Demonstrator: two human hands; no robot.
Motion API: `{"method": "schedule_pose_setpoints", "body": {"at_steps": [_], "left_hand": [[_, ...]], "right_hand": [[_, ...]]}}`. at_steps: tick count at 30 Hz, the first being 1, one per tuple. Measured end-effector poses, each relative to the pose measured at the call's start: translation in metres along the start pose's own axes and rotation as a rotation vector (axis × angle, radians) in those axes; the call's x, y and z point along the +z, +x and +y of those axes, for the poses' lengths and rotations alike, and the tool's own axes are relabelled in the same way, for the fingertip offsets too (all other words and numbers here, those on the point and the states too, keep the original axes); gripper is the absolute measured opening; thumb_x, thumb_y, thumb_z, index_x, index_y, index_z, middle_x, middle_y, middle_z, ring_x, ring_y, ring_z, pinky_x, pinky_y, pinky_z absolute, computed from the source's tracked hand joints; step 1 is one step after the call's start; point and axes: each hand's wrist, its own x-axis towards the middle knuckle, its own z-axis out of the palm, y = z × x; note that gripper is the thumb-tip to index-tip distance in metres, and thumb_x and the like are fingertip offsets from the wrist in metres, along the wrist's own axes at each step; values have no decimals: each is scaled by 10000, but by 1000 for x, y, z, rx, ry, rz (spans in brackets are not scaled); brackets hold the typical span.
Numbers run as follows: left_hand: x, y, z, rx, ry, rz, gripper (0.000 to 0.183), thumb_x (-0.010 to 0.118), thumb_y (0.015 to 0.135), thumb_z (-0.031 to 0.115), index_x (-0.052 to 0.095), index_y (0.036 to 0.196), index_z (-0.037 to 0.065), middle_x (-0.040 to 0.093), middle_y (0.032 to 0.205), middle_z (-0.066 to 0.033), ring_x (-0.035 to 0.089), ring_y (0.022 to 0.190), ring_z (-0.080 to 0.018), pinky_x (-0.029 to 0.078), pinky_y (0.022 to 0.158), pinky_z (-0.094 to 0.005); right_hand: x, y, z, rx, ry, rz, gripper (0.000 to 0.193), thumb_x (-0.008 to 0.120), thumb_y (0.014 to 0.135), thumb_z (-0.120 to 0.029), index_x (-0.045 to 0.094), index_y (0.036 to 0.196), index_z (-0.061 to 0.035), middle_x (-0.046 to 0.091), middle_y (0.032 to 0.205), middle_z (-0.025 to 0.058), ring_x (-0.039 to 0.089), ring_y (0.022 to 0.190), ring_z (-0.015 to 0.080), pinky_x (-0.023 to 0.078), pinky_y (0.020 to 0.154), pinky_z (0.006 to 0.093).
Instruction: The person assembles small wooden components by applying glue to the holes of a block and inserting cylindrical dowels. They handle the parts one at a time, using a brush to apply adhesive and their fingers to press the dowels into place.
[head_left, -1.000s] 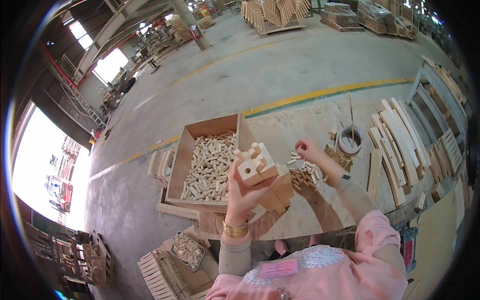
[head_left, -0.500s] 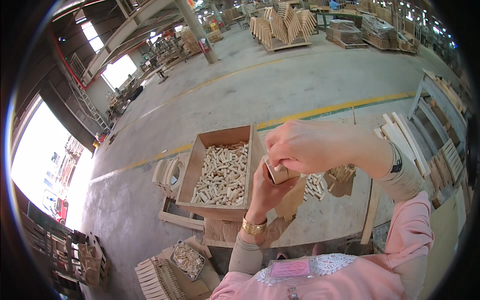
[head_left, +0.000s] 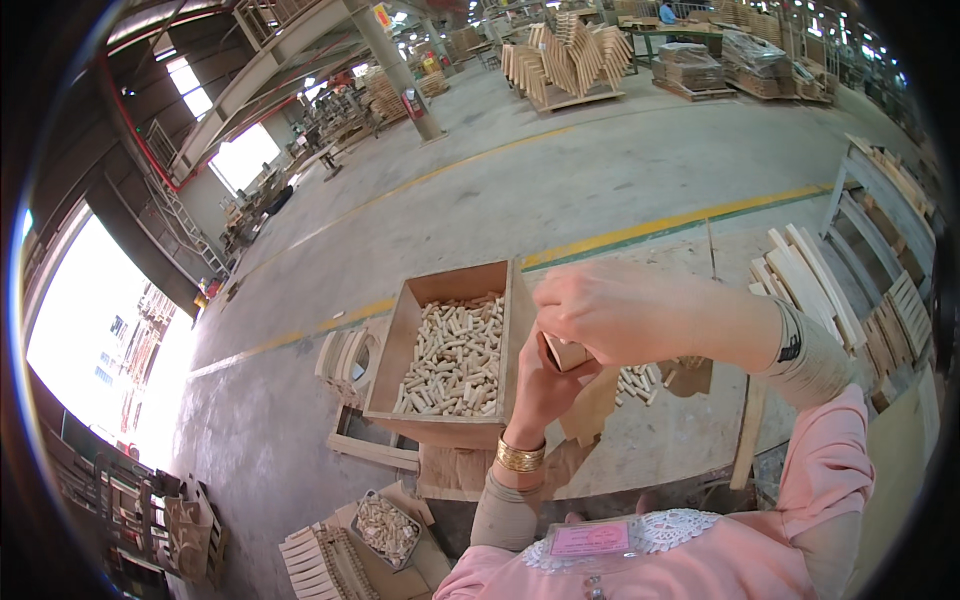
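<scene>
Block of pale, squared wood [head_left: 568, 353]: clock centre, in the left hand, upper face mostly covered. Left hand [head_left: 543, 388]: half curled, wrapped around the block from beneath. Right hand [head_left: 578, 308]: bent over the block's top, fingers curled; fingertips hidden, so whether anything is pinched cannot be told. Open-topped brown wooden box [head_left: 440, 431]: nine o'clock, heaped with short, pale wooden dowels [head_left: 455, 350]. Loose pale wooden cylinders [head_left: 638, 384]: four o'clock, on the flat, greyish-tan table [head_left: 690, 435]. Gold-coloured, ring-shaped bracelet [head_left: 521, 458]: seven o'clock, left wrist.
</scene>
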Motion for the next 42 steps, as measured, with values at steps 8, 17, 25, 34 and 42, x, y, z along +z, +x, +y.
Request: {"method": "schedule_pose_setpoints", "body": {"at_steps": [8, 17, 25, 34, 42], "left_hand": [[11, 7, -6, -3, -104, 64, 213, 681, 675, -99, 627, 869, -26, 646, 829, -45, 610, 768, -124, 496, 693, -251], [6, -7, -9, -109, -395, 219, 520, 757, 629, -49, 503, 1080, -2, 594, 958, -56, 573, 884, -139, 482, 745, -265], [6, -4, -8, -123, -293, 179, 509, 742, 637, -67, 499, 1080, -5, 589, 977, -58, 577, 873, -125, 483, 764, -258], [7, 6, -8, -72, -268, 89, 544, 727, 647, -64, 474, 1125, 1, 574, 1029, -58, 561, 951, -128, 472, 826, -277], [5, 5, -14, 42, -151, 55, 531, 738, 661, -18, 467, 1117, 8, 565, 1051, -62, 557, 934, -130, 465, 789, -272]], "right_hand": [[-12, 6, 0, 7, -137, -209, 124, 611, 655, -55, 600, 770, -10, 554, 822, 100, 551, 810, 263, 458, 663, 331], [1, -120, 37, 311, 88, 753, 202, 595, 767, -125, 587, 950, -41, 592, 923, 109, 590, 812, 271, 481, 674, 364], [265, -323, -2, 1882, 25, 205, 602, 759, 618, -238, 502, 1108, -2, 568, 1076, 224, 549, 1014, 344, 453, 837, 416], [168, -315, -13, 1411, 490, 1058, 674, 547, 748, -142, 296, 1366, -46, 535, 931, 71, 539, 671, 154, 462, 579, 283], [-33, -122, -56, 587, 54, 32, 644, 570, 823, -210, 278, 1388, -113, 534, 895, 182, 567, 706, 315, 455, 634, 373]]}}
